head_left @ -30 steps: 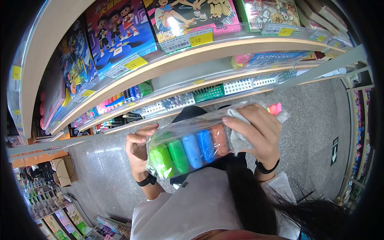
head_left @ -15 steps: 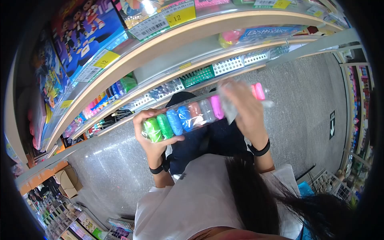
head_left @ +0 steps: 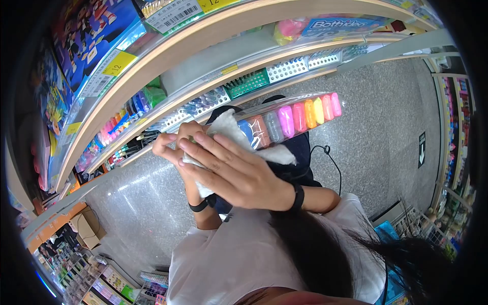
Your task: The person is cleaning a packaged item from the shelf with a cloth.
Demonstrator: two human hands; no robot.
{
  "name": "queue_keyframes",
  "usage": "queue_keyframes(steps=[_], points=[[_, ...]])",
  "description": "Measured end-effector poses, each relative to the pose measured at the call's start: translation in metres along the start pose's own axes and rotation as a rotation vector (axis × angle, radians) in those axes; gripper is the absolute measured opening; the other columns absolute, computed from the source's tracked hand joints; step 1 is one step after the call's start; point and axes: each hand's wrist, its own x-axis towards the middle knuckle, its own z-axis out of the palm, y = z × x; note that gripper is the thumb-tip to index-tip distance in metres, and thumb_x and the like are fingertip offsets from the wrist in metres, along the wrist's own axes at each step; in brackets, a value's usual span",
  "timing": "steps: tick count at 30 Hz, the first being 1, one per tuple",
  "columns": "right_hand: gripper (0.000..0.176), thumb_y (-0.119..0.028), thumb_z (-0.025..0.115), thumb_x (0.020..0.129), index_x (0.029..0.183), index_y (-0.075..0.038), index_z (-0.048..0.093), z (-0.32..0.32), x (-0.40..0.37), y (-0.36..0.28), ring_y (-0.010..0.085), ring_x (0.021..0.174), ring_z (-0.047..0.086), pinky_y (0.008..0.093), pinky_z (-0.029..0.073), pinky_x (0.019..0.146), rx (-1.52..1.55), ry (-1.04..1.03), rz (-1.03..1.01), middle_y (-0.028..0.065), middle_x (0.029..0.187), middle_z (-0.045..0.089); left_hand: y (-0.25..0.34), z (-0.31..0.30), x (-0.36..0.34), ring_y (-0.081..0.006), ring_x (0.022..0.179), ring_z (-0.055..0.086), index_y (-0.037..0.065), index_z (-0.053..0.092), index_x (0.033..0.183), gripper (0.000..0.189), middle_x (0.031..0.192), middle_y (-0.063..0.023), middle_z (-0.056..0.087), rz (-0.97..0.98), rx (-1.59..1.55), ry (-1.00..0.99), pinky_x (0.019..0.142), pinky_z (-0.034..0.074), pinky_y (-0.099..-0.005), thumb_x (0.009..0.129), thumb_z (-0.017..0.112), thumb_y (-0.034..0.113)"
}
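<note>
Clearly, the clear pack (head_left: 287,122) of coloured blocks sits tilted in front of the person, its right end raised and reaching over the grey floor (head_left: 378,117). From the white cloth (head_left: 229,126) outward, blue, reddish brown, grey, magenta, red, orange, yellow and pink blocks show. That cloth drapes over the pack's left part, with another fold below it. The right hand (head_left: 244,178) lies flat across the cloth, its long fingers straight and nearly side by side, not pinched. Beyond those fingers, the left hand (head_left: 175,148) is at the pack's left end, its visible fingers bent; it probably supports that end, but cloth and right hand cover the contact, so I cannot tell how its grip stands. Above the pack are the shelves (head_left: 254,20), with a green basket (head_left: 247,84) among white ones; far to its lower left stands a cardboard box (head_left: 87,227).
</note>
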Motion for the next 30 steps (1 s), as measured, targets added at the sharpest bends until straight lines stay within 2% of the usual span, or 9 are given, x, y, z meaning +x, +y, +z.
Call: queue_keyframes(steps=[2,4,7,13,20,24,26,28,30], points=[[0.034,-0.011,0.059,0.082,0.115,-0.006,0.060,-0.005,-0.007,0.017,0.0282,0.120,0.050,0.0394,0.039,0.101,0.015,0.023,-0.061,0.0131,0.127,0.055,0.012,-0.001,0.006,-0.0191,0.075,0.053,0.015,0.017,0.111,0.073,0.081,-0.0094,0.054,-0.028,-0.761,0.138,0.073,0.043,-0.0333,0.070,0.077,0.007],[0.033,-0.010,0.058,0.080,0.113,-0.006,0.062,-0.030,-0.015,0.033,0.0305,0.120,0.050,0.0432,0.037,0.102,-0.004,-0.030,0.092,0.0129,0.124,0.057,0.010,-0.006,0.007,-0.0204,0.077,0.055,0.017,0.014,0.113,0.086,0.083,-0.0097,0.055,-0.029,-0.773,0.124,0.075,0.044,-0.0342,0.064,0.085,0.015],[0.039,0.000,0.050,0.079,0.117,-0.004,0.059,-0.051,-0.045,0.077,0.0353,0.120,0.049,0.0467,0.036,0.102,-0.209,0.083,0.220,0.0155,0.124,0.056,0.004,-0.014,0.012,-0.0232,0.084,0.059,0.018,0.010,0.119,0.111,0.088,-0.0098,0.058,0.160,-0.558,0.014,0.079,0.048,-0.0360,0.046,0.092,0.032],[0.046,0.009,0.042,0.077,0.120,-0.001,0.055,-0.075,-0.066,0.094,0.0406,0.126,0.040,0.0493,0.031,0.104,-0.357,0.195,0.513,0.0183,0.127,0.053,0.008,-0.009,0.016,-0.0222,0.085,0.059,0.018,0.008,0.121,0.114,0.090,-0.0083,0.056,0.155,-0.692,0.021,0.079,0.049,-0.0344,0.045,0.093,0.025],[0.039,-0.003,0.054,0.078,0.118,0.000,0.056,-0.028,-0.015,0.028,0.0380,0.124,0.043,0.0483,0.035,0.102,-0.019,0.070,0.180,0.0169,0.128,0.052,0.013,-0.009,0.021,-0.0206,0.081,0.056,0.018,0.011,0.119,0.111,0.086,-0.0089,0.055,0.088,-0.826,0.045,0.078,0.047,-0.0321,0.045,0.094,0.021],[0.038,-0.003,0.056,0.076,0.114,0.001,0.058,-0.032,-0.007,0.020,0.0388,0.121,0.047,0.0478,0.035,0.102,0.129,-0.037,0.060,0.0174,0.122,0.056,0.017,-0.012,0.017,-0.0214,0.080,0.059,0.018,0.011,0.116,0.106,0.087,-0.0104,0.056,-0.198,-0.803,0.108,0.075,0.048,-0.0340,0.048,0.093,0.023],[0.029,-0.007,0.055,0.082,0.110,0.002,0.059,-0.059,-0.019,0.034,0.0349,0.116,0.052,0.0446,0.038,0.099,0.590,-0.077,0.249,0.0178,0.116,0.060,0.011,-0.013,0.016,-0.0222,0.081,0.061,0.018,0.012,0.115,0.103,0.086,-0.0109,0.057,0.167,-0.752,0.060,0.073,0.049,-0.0354,0.049,0.092,0.027],[0.025,-0.013,0.050,0.090,0.106,0.003,0.060,-0.079,-0.036,0.047,0.0289,0.108,0.058,0.0404,0.042,0.095,0.539,0.255,0.411,0.0171,0.108,0.063,0.005,-0.017,0.019,-0.0250,0.081,0.062,0.018,0.013,0.113,0.101,0.086,-0.0111,0.062,0.270,-0.684,0.051,0.071,0.048,-0.0364,0.051,0.090,0.032],[0.029,-0.018,0.042,0.096,0.106,0.003,0.060,-0.105,-0.049,0.066,0.0243,0.099,0.061,0.0350,0.045,0.088,0.104,0.432,0.632,0.0159,0.104,0.064,-0.005,-0.017,0.018,-0.0288,0.082,0.062,0.019,0.015,0.114,0.100,0.086,-0.0089,0.066,0.485,-0.692,0.008,0.075,0.046,-0.0404,0.050,0.089,0.038]])
